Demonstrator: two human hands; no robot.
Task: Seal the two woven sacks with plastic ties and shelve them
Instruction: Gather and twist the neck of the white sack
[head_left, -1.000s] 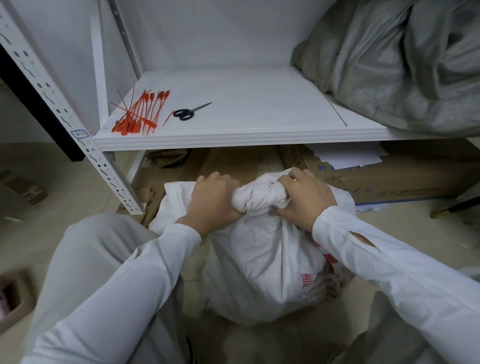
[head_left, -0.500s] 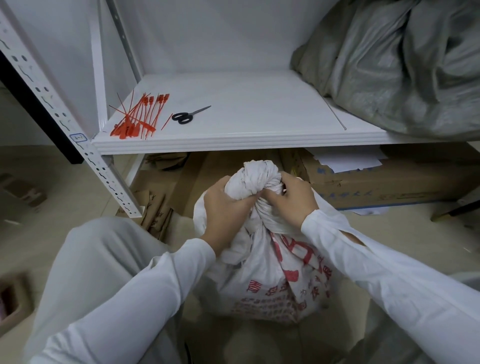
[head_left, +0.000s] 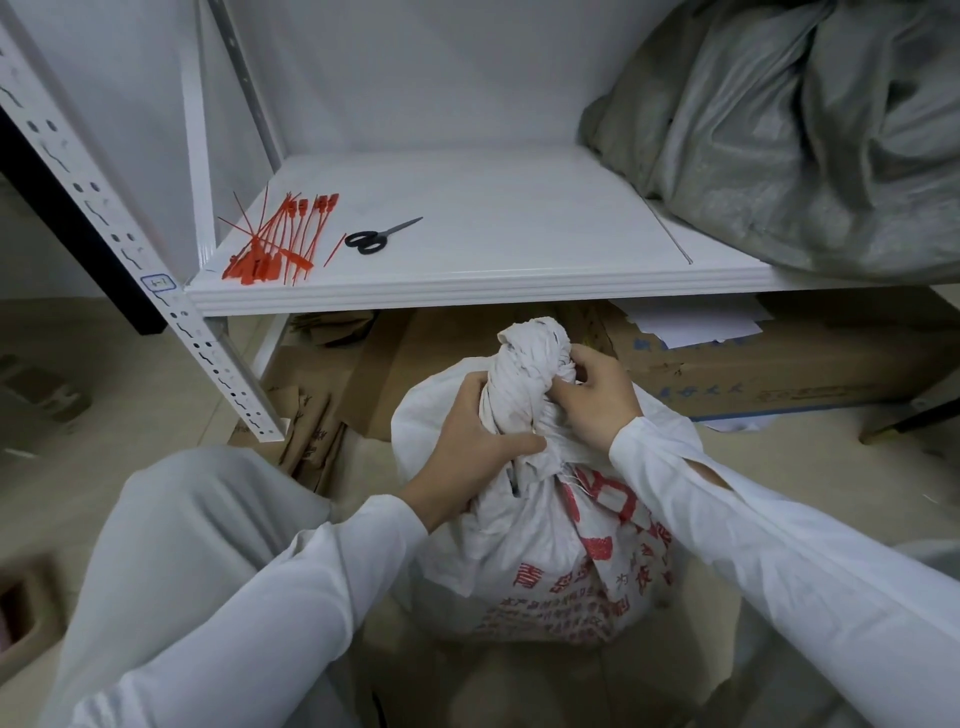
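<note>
A white woven sack (head_left: 550, 561) with red print stands on the floor between my knees, below the shelf. Its top is gathered into a twisted neck (head_left: 530, 374) that stands upright. My left hand (head_left: 467, 441) grips the base of the neck from the left. My right hand (head_left: 592, 395) holds the neck from the right, fingers pinching the folds. Several red plastic ties (head_left: 275, 244) lie at the left front of the white shelf (head_left: 493, 291). A grey-green woven sack (head_left: 810, 135) rests on the shelf at the right.
Black scissors (head_left: 379, 236) lie on the shelf beside the ties. A perforated shelf post (head_left: 130, 249) slants down at the left. Flattened cardboard and a printed carton (head_left: 779, 374) sit under the shelf. My grey-trousered knee (head_left: 171, 545) is at the lower left.
The sack's neck went from lying sideways between my hands to standing upright and twisted tighter. The sack turned, showing its red print. My hands shifted lower around the neck.
</note>
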